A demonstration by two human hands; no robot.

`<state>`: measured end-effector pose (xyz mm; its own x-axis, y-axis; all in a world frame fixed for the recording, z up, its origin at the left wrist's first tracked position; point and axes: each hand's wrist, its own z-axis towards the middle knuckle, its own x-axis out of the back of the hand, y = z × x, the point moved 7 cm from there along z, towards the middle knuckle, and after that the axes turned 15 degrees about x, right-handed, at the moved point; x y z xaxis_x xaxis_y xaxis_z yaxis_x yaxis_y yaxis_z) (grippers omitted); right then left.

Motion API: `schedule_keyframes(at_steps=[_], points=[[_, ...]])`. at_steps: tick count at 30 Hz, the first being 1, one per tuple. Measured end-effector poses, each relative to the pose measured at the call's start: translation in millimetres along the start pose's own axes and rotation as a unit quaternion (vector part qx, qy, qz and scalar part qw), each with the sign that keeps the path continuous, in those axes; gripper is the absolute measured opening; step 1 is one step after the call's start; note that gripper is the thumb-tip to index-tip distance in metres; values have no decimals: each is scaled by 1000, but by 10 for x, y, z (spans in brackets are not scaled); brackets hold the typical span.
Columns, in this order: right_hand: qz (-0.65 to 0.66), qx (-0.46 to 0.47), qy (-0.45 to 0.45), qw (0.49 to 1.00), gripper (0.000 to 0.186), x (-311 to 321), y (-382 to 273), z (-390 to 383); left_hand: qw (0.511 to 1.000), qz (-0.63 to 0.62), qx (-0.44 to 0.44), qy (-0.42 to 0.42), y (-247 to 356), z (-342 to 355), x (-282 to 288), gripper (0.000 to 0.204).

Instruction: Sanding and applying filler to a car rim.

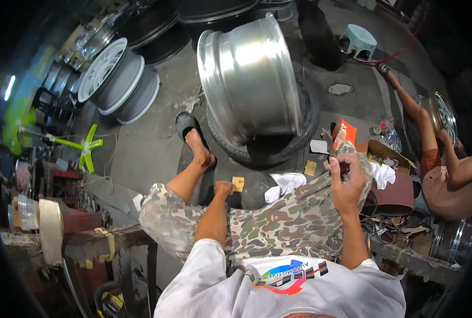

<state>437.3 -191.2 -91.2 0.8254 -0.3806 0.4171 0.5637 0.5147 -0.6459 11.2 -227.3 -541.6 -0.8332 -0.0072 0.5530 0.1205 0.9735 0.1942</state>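
Observation:
A large bare-metal wheel rim (249, 79) stands on its side on a black tire (307, 127) lying on the floor in front of me. My left hand (223, 188) is low between my legs, its fingers closed at the edge of a small yellow square of paper (238, 184), which looks like sandpaper. Raised over my right knee, my right hand (346, 180) is closed around a thin, dark, blade-like tool (329, 144) that points away from me. What part of the tool lies inside the fingers is hidden.
A white cloth (286, 185), another yellow square (310, 168) and an orange item (344, 131) lie near my right knee. An open cardboard box (387, 153) is to the right, beside a seated person (448, 185). Stacked wheels (120, 79) and a green fan (89, 148) stand left.

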Motion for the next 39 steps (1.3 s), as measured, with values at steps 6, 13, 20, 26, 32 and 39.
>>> schedule_keyframes(at_steps=[6,13,20,26,32,39], points=[[121,-78,32,989,11,-2,64,-80,968,213,-133,-12,275,11,32,17],[221,-178,159,946,13,765,512,-63,935,78,-251,-239,891,-1455,709,11],[40,-259,115,958,18,1286,1813,-963,924,-163,-267,-218,1263,-3156,1467,13],[-186,-174,-85,963,13,729,2205,-1393,861,-262,-346,-266,1649,-3947,1434,15],[-292,-214,-186,914,22,372,2522,-1569,829,-243,-375,-337,1998,-4369,1048,16],[-225,-335,-194,894,23,373,2953,-1934,831,-143,-370,-389,2240,-4611,408,14]])
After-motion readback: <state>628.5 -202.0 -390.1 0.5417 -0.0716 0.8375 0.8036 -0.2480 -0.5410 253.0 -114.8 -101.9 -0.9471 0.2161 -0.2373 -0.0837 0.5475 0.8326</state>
